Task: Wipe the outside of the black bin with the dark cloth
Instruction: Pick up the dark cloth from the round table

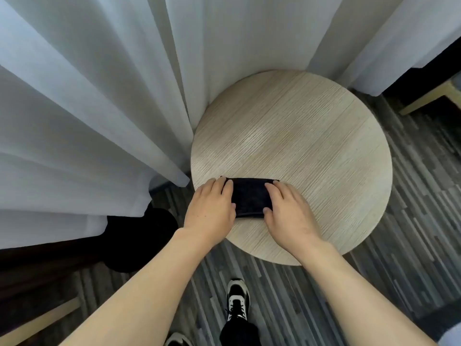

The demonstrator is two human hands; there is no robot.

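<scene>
Pressing dark cloth (249, 197), label-free

Likely a hotel or bedroom: sheer white curtains (99, 96), round wooden table (311, 126), striped carpet (399, 258).

The dark cloth (250, 197) is seen folded into a flat, compact rectangle — long side running left to right — laid on the near left part of a round top. The black bin (139, 239) is partly hidden — low at the left, on the floor.
</scene>
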